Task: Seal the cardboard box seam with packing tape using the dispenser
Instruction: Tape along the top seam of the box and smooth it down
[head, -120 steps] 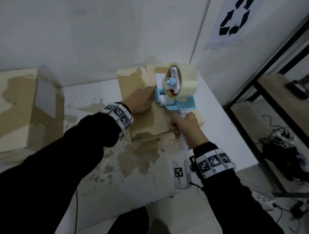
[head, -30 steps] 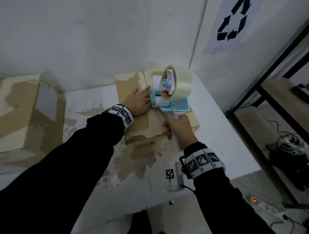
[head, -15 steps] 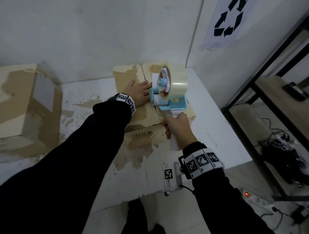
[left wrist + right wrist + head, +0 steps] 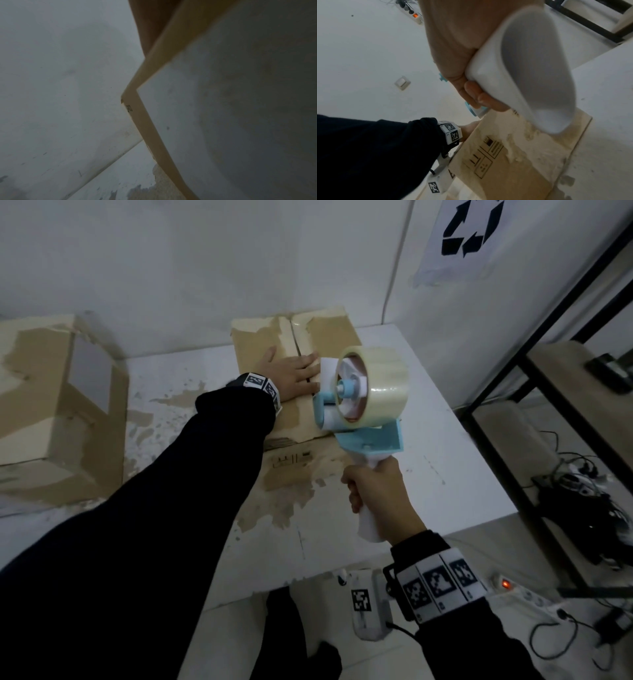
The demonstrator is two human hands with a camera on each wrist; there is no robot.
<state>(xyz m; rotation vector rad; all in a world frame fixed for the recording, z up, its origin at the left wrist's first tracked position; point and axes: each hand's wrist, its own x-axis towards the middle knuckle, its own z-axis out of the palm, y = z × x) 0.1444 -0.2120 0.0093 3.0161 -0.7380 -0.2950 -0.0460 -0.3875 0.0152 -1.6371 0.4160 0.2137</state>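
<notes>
At frame centre, the left hand [image 4: 291, 376] lies flat with fingers straight, pinning the cardboard box [image 4: 329, 337] flaps shut; the right hand [image 4: 380, 494], fingers wrapped round its handle, holds the dispenser [image 4: 363, 402] above the seam [image 4: 297, 345].

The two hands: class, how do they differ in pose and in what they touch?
The left hand lies flat, fingers straight, on the box; the right hand is curled round the dispenser handle. The left rests on cardboard; the right is raised off the table. Both wear tagged wristbands.
</notes>
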